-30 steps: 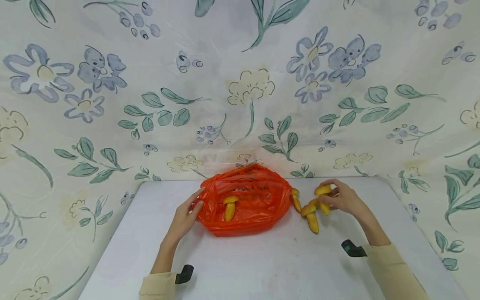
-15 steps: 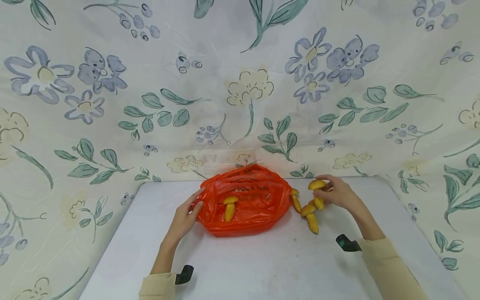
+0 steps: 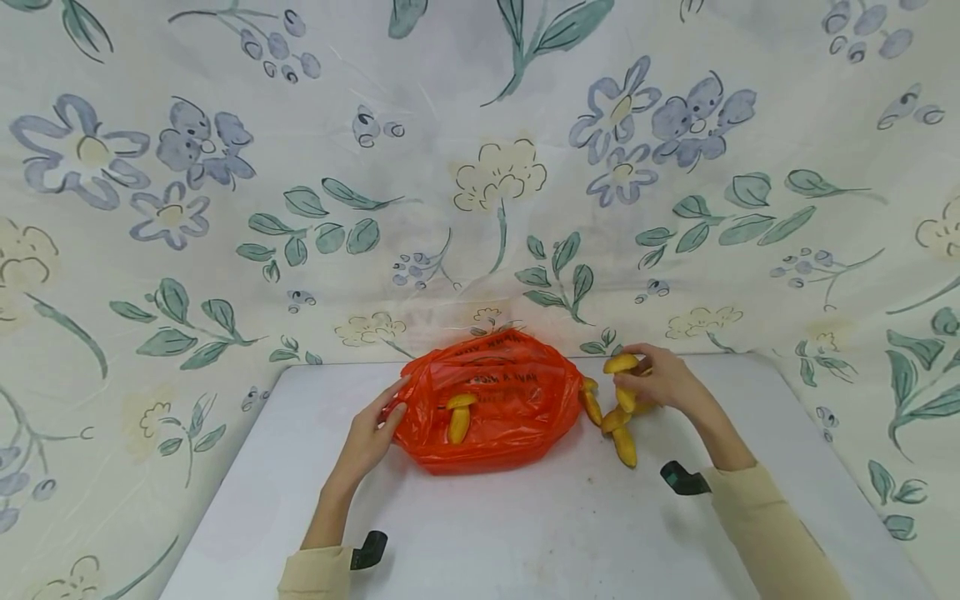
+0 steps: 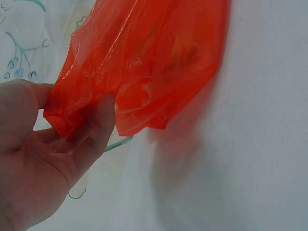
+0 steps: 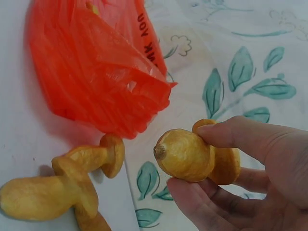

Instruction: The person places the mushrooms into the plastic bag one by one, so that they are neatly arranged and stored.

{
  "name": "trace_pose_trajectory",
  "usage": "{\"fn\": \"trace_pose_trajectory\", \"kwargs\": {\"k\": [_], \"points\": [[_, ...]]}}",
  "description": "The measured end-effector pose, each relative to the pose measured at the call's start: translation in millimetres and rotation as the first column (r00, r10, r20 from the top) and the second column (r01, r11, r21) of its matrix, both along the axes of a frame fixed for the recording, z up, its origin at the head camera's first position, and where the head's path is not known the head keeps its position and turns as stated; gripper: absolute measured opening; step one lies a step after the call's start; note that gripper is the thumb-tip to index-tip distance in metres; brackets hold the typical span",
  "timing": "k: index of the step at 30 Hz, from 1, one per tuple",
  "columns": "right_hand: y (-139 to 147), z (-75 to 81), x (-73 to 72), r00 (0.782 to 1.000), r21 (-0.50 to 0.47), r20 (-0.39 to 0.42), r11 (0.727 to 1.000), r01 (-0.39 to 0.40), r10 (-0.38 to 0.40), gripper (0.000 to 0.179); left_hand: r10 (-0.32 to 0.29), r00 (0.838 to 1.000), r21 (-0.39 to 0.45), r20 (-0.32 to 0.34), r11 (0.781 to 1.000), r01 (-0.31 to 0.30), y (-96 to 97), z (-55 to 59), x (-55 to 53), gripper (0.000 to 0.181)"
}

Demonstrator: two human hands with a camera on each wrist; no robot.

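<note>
In the head view a red plastic bag (image 3: pixel 510 417) lies on the table with its mouth spread wide, and a yellow mushroom (image 3: pixel 460 419) rests against the red film within it. My left hand (image 3: pixel 372 429) holds the bag's left edge, the film pinched between thumb and fingers in the left wrist view. Right of the bag, my right hand (image 3: pixel 663 379) grips another yellow mushroom (image 5: pixel 185 156) by its stem, raised above the others. Below it lie a mushroom touching the bag's side (image 3: pixel 591 402), a nearer mushroom (image 3: pixel 622 442) and one more mostly hidden by the held one.
The white table (image 3: pixel 525 533) runs out toward the front. A floral-patterned sheet (image 3: pixel 337 275) hangs behind the table and along its sides. Dark wrist cameras stick out from both sleeves (image 3: pixel 765 517).
My right hand has moved left and slightly up toward the bag, carrying its mushroom off the pile. The left hand and the bag have stayed put.
</note>
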State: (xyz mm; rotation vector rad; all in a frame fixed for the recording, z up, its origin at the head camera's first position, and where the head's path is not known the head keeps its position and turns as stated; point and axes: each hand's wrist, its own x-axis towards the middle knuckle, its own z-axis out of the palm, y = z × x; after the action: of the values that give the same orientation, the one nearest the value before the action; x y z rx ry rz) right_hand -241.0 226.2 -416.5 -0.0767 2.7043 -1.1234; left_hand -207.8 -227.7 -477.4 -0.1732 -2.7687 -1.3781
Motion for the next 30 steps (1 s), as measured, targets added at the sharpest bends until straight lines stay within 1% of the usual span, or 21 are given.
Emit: {"fn": "trace_pose_trajectory", "kwargs": {"k": [7, 14, 18, 22, 28, 30], "points": [[-9, 2.7, -5.1, 1.0, -0.035, -0.001, 0.999, -0.015, 0.015, 0.063, 0.001, 1.0, 0.001, 0.004, 1.0, -0.001, 0.7, 1.7, 0.4, 0.047], [-20, 7.9, -8.9, 1.0, -0.085, -0.007, 0.996, -0.03, 0.03, 0.061, -0.002, 1.0, -0.002, 0.0, 1.0, 0.002, 1.1, 0.2, -0.2, 0.048], [-26, 10.5, -12.2, 0.999, -0.119, -0.005, 0.992, -0.033, 0.033, 0.061, 0.003, 1.0, -0.002, 0.015, 1.0, -0.003, 2.0, 1.0, -0.2, 0.048], [-34, 12.3, -16.1, 0.999, -0.129, -0.008, 0.991, -0.046, 0.045, 0.06, 0.002, 1.0, 0.002, 0.024, 1.0, -0.002, 2.8, 1.4, -0.5, 0.048], [-46, 15.5, -20.4, 0.998, -0.152, -0.021, 0.987, -0.061, 0.058, 0.058, -0.002, 1.0, 0.005, 0.008, 1.0, 0.002, 2.2, 1.9, 0.5, 0.047], [-50, 16.7, -20.8, 0.997, -0.16, -0.034, 0.984, -0.079, 0.074, 0.058, -0.002, 1.0, 0.005, 0.003, 1.0, 0.002, 1.7, 2.2, 0.8, 0.047]]}}
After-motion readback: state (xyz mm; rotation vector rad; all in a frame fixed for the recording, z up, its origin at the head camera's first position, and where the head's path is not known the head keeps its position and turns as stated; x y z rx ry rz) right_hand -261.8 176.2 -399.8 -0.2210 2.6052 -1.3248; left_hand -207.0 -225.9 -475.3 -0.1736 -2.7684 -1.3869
